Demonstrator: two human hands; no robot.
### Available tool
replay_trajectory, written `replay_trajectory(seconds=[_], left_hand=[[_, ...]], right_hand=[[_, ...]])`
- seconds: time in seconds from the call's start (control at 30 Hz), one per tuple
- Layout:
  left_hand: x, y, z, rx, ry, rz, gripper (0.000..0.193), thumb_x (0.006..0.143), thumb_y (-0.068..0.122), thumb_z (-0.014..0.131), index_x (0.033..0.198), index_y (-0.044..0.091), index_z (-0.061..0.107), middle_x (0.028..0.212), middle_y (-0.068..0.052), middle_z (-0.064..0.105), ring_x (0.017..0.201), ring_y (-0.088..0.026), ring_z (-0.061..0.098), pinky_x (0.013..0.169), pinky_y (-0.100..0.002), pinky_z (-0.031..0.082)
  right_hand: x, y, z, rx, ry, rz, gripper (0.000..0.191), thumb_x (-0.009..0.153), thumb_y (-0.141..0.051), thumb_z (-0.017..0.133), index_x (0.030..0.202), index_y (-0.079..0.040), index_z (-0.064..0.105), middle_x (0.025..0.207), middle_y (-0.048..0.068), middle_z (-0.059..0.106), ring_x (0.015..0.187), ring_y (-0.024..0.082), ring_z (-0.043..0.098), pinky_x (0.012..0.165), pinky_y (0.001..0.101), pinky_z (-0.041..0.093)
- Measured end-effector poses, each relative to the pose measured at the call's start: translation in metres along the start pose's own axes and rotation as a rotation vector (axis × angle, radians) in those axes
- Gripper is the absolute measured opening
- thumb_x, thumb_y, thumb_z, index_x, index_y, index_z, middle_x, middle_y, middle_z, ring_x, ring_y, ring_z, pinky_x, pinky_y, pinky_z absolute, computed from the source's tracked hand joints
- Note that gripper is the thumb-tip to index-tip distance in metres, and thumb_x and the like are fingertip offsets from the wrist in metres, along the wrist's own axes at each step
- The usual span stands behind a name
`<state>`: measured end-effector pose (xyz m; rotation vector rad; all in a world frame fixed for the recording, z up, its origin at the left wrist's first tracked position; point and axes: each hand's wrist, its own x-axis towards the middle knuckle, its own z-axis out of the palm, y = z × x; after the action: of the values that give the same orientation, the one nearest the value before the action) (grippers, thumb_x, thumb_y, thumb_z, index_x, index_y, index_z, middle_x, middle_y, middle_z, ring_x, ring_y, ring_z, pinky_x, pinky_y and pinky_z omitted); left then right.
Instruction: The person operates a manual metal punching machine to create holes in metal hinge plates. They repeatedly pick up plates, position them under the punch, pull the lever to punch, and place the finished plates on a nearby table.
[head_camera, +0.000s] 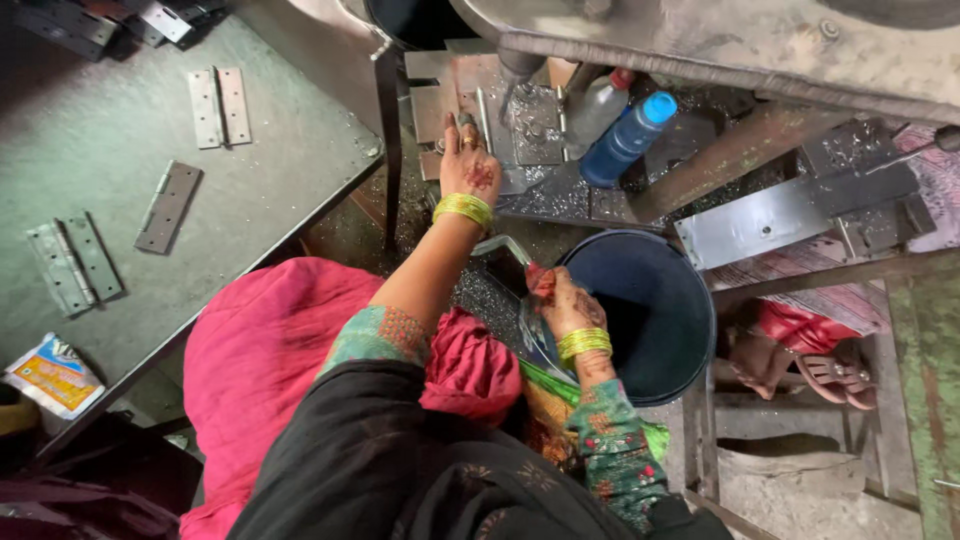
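Observation:
My left hand (468, 168), with yellow bangles at the wrist, reaches forward onto the metal machine bed (540, 195). Its fingertips pinch a small grey hinge piece (478, 112) just below the machine's tool tip (515, 72). My right hand (563, 303), also bangled, is curled over the near rim of a dark blue bucket (668, 330). A pale thin metal piece (527, 335) shows under that hand, but the grip on it is hidden. Metal shavings cover the bed around my left hand.
A grey table (120, 180) at left carries several flat hinges (219, 105). Two plastic bottles, one with a blue cap (628, 138), lie on the machine bed. A steel bracket (790, 210) juts out at right. Another person's sandalled foot (800, 365) rests beside the bucket.

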<state>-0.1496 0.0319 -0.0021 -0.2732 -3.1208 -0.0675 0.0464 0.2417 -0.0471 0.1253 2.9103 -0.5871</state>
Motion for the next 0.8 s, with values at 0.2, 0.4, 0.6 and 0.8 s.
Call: replay_trajectory(seconds=[0.2,0.4,0.6,0.8], left_hand=[[-0.002,-0.009,0.021,0.063,0.328,0.128,0.035,0.088,0.013,0.050,0.106,-0.001,0.076,0.138,-0.021,0.063,0.139,-0.034,0.048,0.122,-0.061,0.014],[-0.003,-0.015,0.008,-0.028,0.074,0.153,0.034,0.095,0.013,0.047,0.097,0.003,0.079,0.125,-0.019,0.071,0.139,-0.033,0.051,0.128,-0.060,0.011],[-0.015,-0.005,0.008,0.037,0.218,0.135,0.038,0.095,0.016,0.047,0.110,-0.002,0.077,0.130,-0.020,0.069,0.140,-0.034,0.051,0.129,-0.057,0.011],[-0.006,-0.010,0.007,0.196,0.582,-0.050,0.060,0.085,0.015,0.035,0.136,0.004,0.063,0.156,-0.014,0.041,0.147,-0.031,0.032,0.121,-0.046,0.011]], right_hand=[[-0.010,-0.021,0.018,0.022,0.016,0.134,0.056,0.082,-0.030,0.078,0.129,-0.019,0.050,0.100,0.020,0.072,0.094,0.043,0.069,0.077,0.0538,0.054],[-0.003,-0.004,0.009,0.004,-0.043,0.127,0.060,0.076,-0.029,0.082,0.126,-0.019,0.049,0.101,0.019,0.073,0.098,0.042,0.069,0.079,0.0539,0.054],[-0.008,-0.001,0.038,0.028,0.037,0.064,0.053,0.083,-0.030,0.080,0.126,-0.018,0.051,0.100,0.019,0.073,0.096,0.043,0.070,0.078,0.0534,0.054],[0.000,0.013,0.039,0.064,-0.018,0.043,0.054,0.082,-0.030,0.077,0.125,-0.016,0.049,0.098,0.022,0.071,0.095,0.045,0.068,0.074,0.0547,0.053]])
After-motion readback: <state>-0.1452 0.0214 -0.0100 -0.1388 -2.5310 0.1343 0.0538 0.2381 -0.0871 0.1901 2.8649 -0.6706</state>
